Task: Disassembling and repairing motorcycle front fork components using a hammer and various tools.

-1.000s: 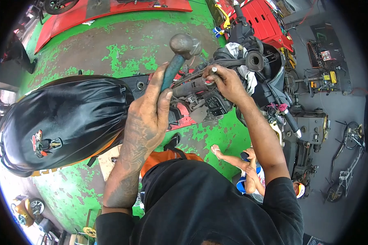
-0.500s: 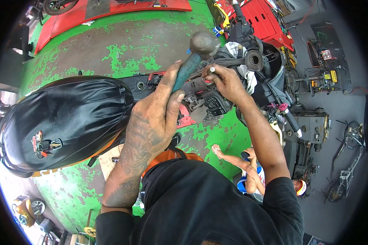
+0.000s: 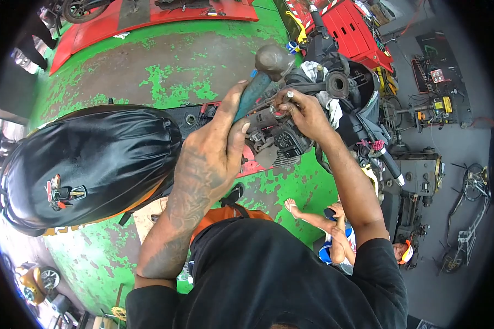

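Note:
My left hand (image 3: pixel 211 145) is closed around the blue-green handle of a hammer (image 3: pixel 252 94). Its rounded, worn metal head points up and away, above and just left of my other hand. My right hand (image 3: pixel 307 112) pinches a thin metal rod (image 3: pixel 290 95), whose bright end sticks up between thumb and fingers. Its lower end is hidden by the fingers. Beneath both hands lies the opened-up body of a motorcycle, with a dark engine part (image 3: pixel 290 141) showing. The hammer head and the rod are apart.
A black motorcycle seat (image 3: pixel 99 159) with keys (image 3: pixel 65 193) on it is at left. Handlebars (image 3: pixel 387 159) and a white rag (image 3: pixel 330 107) are at right. Behind stand a red tool cabinet (image 3: pixel 346 33) and a red platform (image 3: pixel 164 19). A person (image 3: pixel 340 236) sits at lower right, holding a phone.
The hammer head, blurred before, now looks sharp and sits in nearly the same place. My right hand still pinches the rod. The view has shifted slightly, and someone's legs show at far upper left.

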The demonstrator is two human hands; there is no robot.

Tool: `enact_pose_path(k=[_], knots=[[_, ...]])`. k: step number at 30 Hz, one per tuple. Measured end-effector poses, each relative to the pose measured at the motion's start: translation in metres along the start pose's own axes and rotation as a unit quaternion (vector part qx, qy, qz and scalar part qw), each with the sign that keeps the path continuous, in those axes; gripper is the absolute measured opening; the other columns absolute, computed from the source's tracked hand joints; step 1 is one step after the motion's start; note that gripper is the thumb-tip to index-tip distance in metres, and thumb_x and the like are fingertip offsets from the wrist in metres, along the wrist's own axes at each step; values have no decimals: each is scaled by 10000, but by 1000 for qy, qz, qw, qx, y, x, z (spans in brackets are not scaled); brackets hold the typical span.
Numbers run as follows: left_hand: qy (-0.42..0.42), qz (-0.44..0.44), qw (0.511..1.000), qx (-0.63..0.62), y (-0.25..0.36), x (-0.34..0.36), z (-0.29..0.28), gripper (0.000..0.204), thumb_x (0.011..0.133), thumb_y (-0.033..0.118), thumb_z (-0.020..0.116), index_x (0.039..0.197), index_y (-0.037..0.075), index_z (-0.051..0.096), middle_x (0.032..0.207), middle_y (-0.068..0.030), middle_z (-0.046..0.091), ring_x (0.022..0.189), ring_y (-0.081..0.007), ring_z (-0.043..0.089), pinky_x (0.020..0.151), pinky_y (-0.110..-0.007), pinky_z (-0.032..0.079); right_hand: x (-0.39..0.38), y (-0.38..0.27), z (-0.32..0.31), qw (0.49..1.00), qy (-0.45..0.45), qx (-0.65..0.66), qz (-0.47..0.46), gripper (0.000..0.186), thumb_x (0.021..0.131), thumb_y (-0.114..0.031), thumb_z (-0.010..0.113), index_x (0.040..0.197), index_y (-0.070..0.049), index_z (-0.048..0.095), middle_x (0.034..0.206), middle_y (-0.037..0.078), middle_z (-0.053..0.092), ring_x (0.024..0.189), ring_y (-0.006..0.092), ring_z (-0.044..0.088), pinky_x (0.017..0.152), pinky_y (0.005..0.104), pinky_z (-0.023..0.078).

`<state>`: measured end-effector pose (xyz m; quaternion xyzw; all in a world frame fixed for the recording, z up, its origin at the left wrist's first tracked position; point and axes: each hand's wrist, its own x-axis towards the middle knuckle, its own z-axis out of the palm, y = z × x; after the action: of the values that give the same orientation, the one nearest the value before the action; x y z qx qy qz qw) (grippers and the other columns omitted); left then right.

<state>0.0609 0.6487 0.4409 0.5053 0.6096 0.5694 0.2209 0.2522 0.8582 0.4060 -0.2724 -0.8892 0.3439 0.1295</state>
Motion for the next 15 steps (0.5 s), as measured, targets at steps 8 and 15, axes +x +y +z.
enact_pose_path(k=[8, 15], knots=[[3, 11, 1000, 16, -14, -13, 6, 524, 991, 151, 543, 1489, 143, 379, 800, -223, 633, 726, -388, 669, 625, -473, 489, 0, 2, -2, 999, -9, -33, -32, 134, 902, -38, 606, 1035, -29, 610, 912, 161, 672, 887, 380, 654, 765, 406, 510], [-31, -48, 998, 20, -9, -12, 4, 518, 991, 161, 545, 1485, 165, 388, 768, -224, 625, 716, -391, 672, 617, -472, 488, -2, 9, 3, 994, -10, -92, -49, 96, 895, -14, 613, 989, -30, 603, 894, 122, 662, 852, 307, 661, 777, 383, 509]])
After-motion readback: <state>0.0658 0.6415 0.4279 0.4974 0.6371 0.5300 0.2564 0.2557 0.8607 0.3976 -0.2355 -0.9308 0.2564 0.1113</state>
